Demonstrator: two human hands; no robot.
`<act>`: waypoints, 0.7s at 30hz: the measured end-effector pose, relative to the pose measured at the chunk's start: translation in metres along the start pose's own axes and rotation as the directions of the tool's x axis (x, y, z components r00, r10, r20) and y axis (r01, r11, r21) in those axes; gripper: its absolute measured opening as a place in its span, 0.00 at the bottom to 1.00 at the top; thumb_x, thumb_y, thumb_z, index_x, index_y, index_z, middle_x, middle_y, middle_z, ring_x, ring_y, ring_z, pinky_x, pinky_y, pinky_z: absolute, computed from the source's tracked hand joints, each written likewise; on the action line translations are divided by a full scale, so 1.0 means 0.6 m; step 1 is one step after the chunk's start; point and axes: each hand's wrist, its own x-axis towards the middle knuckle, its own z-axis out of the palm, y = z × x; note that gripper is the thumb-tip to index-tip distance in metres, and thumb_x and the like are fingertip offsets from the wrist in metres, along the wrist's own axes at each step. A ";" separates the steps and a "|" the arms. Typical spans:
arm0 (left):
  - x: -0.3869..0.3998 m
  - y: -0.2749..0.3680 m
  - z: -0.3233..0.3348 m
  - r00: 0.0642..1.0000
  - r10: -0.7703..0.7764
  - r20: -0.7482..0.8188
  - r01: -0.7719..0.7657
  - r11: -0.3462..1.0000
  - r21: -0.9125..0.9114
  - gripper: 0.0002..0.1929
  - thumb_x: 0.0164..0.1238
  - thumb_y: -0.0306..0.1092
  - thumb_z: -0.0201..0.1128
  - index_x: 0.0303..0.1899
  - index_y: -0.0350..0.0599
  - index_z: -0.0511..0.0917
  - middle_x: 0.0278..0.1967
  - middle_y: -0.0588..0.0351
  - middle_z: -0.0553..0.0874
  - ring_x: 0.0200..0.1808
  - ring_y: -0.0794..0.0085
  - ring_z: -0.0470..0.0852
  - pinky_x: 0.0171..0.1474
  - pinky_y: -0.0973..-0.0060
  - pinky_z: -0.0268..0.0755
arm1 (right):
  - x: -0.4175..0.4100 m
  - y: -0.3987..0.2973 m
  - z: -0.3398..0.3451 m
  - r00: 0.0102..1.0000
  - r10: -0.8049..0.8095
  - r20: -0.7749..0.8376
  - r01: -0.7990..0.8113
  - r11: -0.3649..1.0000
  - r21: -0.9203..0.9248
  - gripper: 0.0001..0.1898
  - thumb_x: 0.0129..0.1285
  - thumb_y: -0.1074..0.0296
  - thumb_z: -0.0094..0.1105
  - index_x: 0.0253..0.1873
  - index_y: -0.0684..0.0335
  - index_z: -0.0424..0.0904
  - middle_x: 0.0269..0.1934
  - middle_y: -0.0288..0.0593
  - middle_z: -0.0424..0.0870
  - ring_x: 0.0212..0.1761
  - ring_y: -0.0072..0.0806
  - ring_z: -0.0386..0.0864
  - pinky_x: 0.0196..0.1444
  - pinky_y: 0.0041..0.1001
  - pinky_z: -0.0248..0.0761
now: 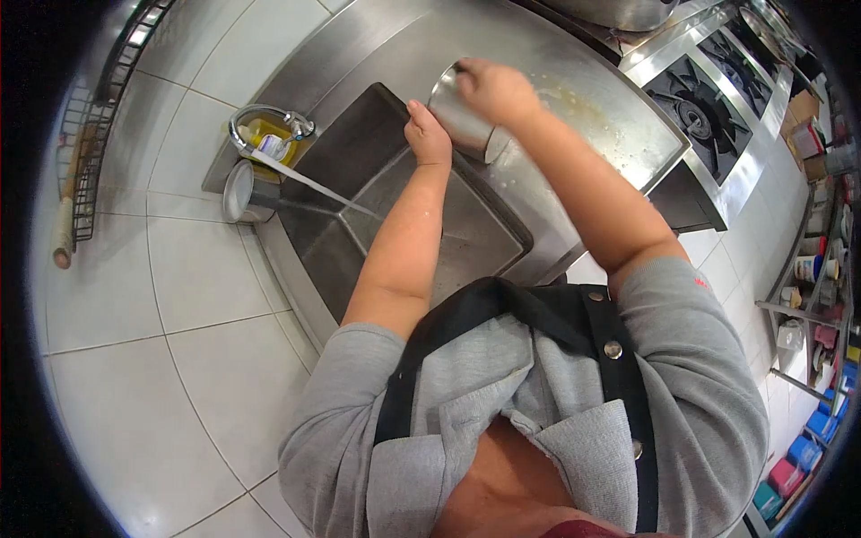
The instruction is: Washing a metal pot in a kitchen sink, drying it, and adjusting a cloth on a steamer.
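A cylindrical stainless steel container is tilted over the far right edge of the sink basin. My left hand holds its left side, thumb up near the rim. Over its mouth and upper side is my right hand, slightly blurred, fingertips at the rim. Something dark shows at those fingertips, too small to make out. A short, pale metallic cylindrical part sits against the container's lower right side. From the curved faucet, a stream of water falls into the basin, passing behind my left forearm.
Beside the faucet stands a bottle of yellow liquid, with a metal pot on the sink ledge. The steel drainboard carries water drops and yellowish residue. A gas stove adjoins it. A wire rack hangs on the tiled wall.
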 end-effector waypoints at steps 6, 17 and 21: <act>-0.009 -0.039 -0.031 0.999 0.040 0.021 -0.042 0.994 0.104 0.32 0.71 0.54 0.35 0.28 0.29 0.75 0.25 0.42 0.80 0.30 0.56 0.77 0.38 0.65 0.68 | 0.043 0.102 0.004 0.663 0.294 0.689 -0.721 0.500 0.480 0.18 0.64 0.54 0.43 0.49 0.60 0.76 0.42 0.41 0.81 0.41 0.31 0.78 0.45 0.29 0.70; 0.062 0.017 -0.008 0.995 0.001 0.103 -0.044 0.911 0.410 0.31 0.70 0.52 0.36 0.30 0.30 0.78 0.30 0.32 0.80 0.35 0.41 0.77 0.40 0.56 0.67 | -0.064 -0.012 -0.010 0.891 -0.430 -0.147 0.382 0.884 -0.270 0.22 0.60 0.61 0.45 0.56 0.66 0.70 0.57 0.51 0.71 0.59 0.43 0.68 0.58 0.36 0.62; 0.036 0.058 0.034 0.978 -0.199 0.059 0.159 0.901 0.404 0.35 0.68 0.56 0.37 0.29 0.27 0.78 0.30 0.32 0.81 0.38 0.45 0.80 0.42 0.56 0.68 | 0.014 0.048 -0.033 0.939 0.195 0.282 -0.235 0.965 0.115 0.20 0.62 0.57 0.39 0.55 0.57 0.72 0.50 0.52 0.77 0.52 0.44 0.75 0.55 0.38 0.66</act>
